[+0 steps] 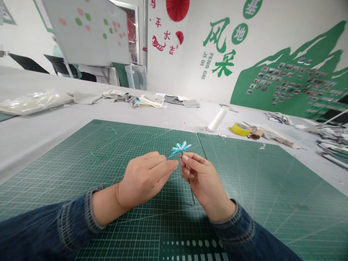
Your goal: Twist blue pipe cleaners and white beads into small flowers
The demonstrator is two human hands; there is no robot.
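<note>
In the head view, the right hand (202,181) pinched the dark stem of a blue-and-white flower (181,147) between thumb and fingers, holding it above the green cutting mat (130,232). The left hand (146,177) was just beside it, fingers drawn together near a blue petal; whether they gripped it, I cannot tell. Beyond, a yellow tape roll (240,129) and a white roll (218,119) were on the counter (168,115).

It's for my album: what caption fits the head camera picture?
Right hand holds a blue flower above a green mat, left hand close by.
</note>
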